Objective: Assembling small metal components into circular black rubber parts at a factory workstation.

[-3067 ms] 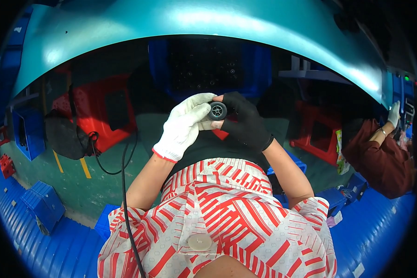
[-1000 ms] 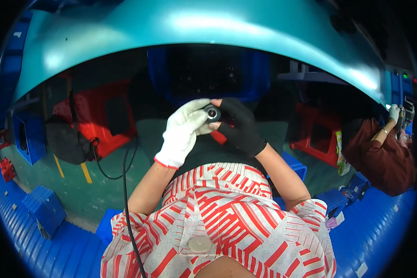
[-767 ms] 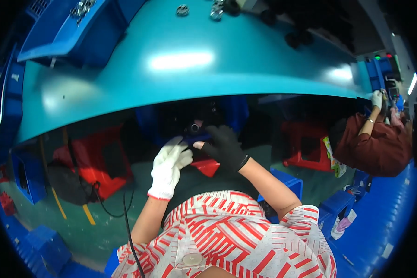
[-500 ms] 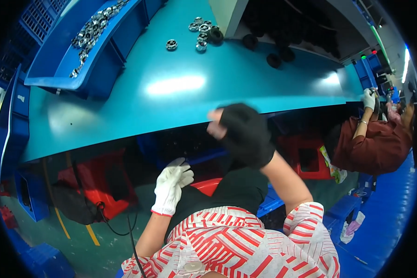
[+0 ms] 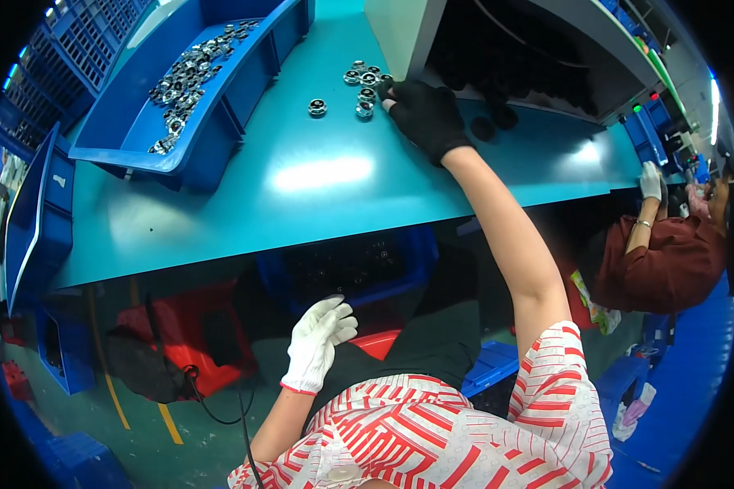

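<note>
The front part of the green-blue surface [image 5: 245,216] has lots of room, and a hand can slide there until it meets the right arm [image 5: 510,232], which reaches across. On the left, the high wall of the blue bin [image 5: 212,134] blocks the way. A gap runs between that bin and one lone shiny piece [image 5: 317,107]. The right hand [image 5: 424,118] is squeezed in beside a bunch of shiny pieces [image 5: 369,79], with a white box [image 5: 391,37] just behind and two black rings [image 5: 483,128] on its right. The surface's edge stands between the left hand [image 5: 318,338] and the pieces.
</note>
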Available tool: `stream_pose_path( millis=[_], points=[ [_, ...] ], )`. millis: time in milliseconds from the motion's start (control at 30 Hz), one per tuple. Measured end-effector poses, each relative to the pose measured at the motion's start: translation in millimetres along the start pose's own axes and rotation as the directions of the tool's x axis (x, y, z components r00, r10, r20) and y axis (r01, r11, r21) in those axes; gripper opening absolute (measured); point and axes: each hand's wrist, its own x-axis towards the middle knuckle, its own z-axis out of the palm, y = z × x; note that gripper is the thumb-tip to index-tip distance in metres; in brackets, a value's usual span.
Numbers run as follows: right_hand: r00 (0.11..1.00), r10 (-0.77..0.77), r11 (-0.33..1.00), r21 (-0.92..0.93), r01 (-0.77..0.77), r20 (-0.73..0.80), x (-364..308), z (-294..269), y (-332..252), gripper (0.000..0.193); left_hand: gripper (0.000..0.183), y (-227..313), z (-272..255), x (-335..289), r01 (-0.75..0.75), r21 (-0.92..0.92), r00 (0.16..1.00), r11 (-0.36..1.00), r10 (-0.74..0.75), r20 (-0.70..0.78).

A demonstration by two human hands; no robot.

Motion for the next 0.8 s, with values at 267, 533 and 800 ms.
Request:
stream_pose_path(
  millis=[267, 533, 800],
  points=[
    [0.84, -0.014, 0.106, 0.836, -0.539, 0.543, -127.8, -34.1, -63.3, 0.03, 0.047, 8.5, -1.6, -7.2, -0.107, -0.009, 0.994, 0.994, 0.107, -0.013],
    [0.558, -0.172, -0.576, 0.376, -0.726, 0.812, -229.5, 16.1, -75.7, 0.026, 0.077, 19.1, 21.2, -8.5, -0.552, 0.453, 0.834, 0.7, 0.471, 0.288],
    [0.456, -0.203, -0.51, 0.304, -0.805, 0.866, -248.4, 28.7, -77.2, 0.023, 0.064, 11.2, 26.3, -17.9, -0.43, 0.536, 0.902, 0.726, 0.378, 0.211]
  ],
)
